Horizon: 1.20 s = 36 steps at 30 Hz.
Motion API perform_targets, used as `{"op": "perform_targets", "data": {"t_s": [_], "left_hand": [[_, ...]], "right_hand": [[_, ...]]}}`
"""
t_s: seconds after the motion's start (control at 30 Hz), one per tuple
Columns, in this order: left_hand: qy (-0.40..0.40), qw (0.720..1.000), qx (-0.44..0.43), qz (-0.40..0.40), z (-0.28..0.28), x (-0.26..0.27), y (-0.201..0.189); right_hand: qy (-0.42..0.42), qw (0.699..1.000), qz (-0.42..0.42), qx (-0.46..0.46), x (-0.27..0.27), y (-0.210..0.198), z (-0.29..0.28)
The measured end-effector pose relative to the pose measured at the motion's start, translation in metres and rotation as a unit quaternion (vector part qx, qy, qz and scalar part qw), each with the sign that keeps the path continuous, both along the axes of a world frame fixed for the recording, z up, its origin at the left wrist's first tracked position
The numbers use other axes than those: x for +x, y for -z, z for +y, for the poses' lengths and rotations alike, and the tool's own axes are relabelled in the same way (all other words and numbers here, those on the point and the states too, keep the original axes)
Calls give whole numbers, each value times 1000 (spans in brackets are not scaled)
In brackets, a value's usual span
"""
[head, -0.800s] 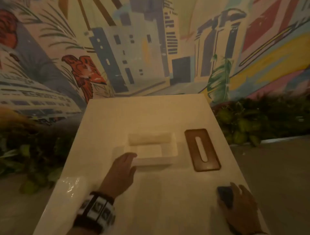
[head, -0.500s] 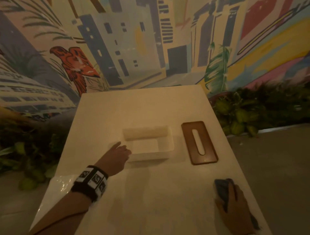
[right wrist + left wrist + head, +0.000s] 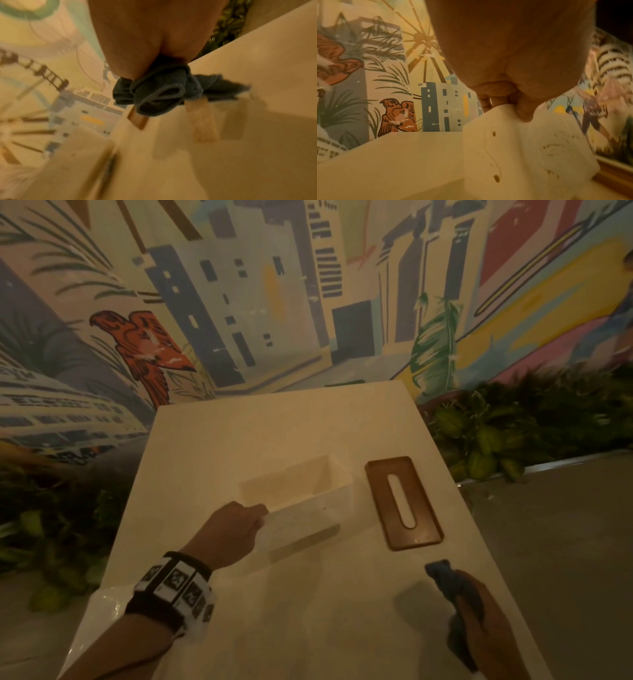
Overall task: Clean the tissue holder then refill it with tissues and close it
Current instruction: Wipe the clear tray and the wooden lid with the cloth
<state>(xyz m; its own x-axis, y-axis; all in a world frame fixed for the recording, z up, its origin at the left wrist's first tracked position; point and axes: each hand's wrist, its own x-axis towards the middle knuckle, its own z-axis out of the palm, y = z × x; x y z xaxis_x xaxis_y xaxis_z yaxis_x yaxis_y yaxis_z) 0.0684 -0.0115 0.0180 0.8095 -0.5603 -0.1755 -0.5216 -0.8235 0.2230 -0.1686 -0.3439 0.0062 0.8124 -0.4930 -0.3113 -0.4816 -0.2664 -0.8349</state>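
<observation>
The white open tissue holder box (image 3: 308, 508) is tilted above the white table (image 3: 274, 433), its left end raised. My left hand (image 3: 236, 525) grips that end's rim; in the left wrist view the thumb (image 3: 524, 108) and curled fingers pinch the box wall (image 3: 530, 155), which shows small dark specks. The brown wooden lid (image 3: 402, 503) with a long slot lies flat to the right of the box. My right hand (image 3: 486, 625) holds a bunched dark blue cloth (image 3: 445, 577) above the table's near right corner. The cloth (image 3: 159, 92) fills the right wrist view, with the lid (image 3: 202, 121) behind it.
A clear plastic packet (image 3: 106, 607) lies at the table's near left edge, partly under my left wrist. A painted mural wall (image 3: 274, 302) stands behind the table. Green plants (image 3: 513, 433) line the floor on both sides. The table's right edge runs close to my right hand.
My left hand has closed on the box's left end and lifted it, tilting the box. My right hand has gathered the cloth and raised it off the table.
</observation>
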Motion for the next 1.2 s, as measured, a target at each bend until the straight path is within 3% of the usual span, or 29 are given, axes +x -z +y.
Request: {"op": "perform_targets", "data": {"t_s": [0.07, 0.2, 0.3, 0.4, 0.47, 0.57, 0.67, 0.8, 0.83, 0.93, 1.07, 1.13, 1.2], "left_hand": [[-20, 998, -53, 24, -3, -4, -12], [-67, 979, -177, 76, -11, -21, -36], [-89, 953, -269, 110, -18, -39, -50], [-112, 917, -356, 143, -26, -54, -56], [-139, 893, -399, 156, -33, -63, -57], [-185, 841, -480, 167, -40, -73, -51], [-237, 795, -525, 190, -46, -76, -50], [-277, 771, -529, 221, -46, -76, -46], [-301, 748, -545, 231, -46, -76, -48], [-338, 727, -567, 189, -43, -82, -49], [-312, 748, -557, 180, -54, -87, -55], [-311, 758, -547, 172, -57, -88, -56], [-333, 761, -535, 156, -56, -86, -52]], "right_hand": [[-10, 999, -38, 37, 4, 6, -2], [-45, 983, -159, 79, 43, -41, 32], [-62, 970, -228, 55, 61, -51, 57], [-94, 952, -291, 15, 82, -64, 85], [-143, 929, -334, -64, 97, -61, 101], [-233, 904, -309, -182, 113, -49, 127], [-260, 879, -295, -270, 116, -42, 154], [-272, 852, -343, -286, 111, -33, 165], [-268, 848, -364, -278, 109, -29, 162], [-234, 862, -395, -216, 107, -16, 147], [-94, 933, -346, -18, 114, -27, 153], [-20, 943, -325, 62, 117, -33, 162], [-3, 946, -311, 89, 113, -39, 167]]}}
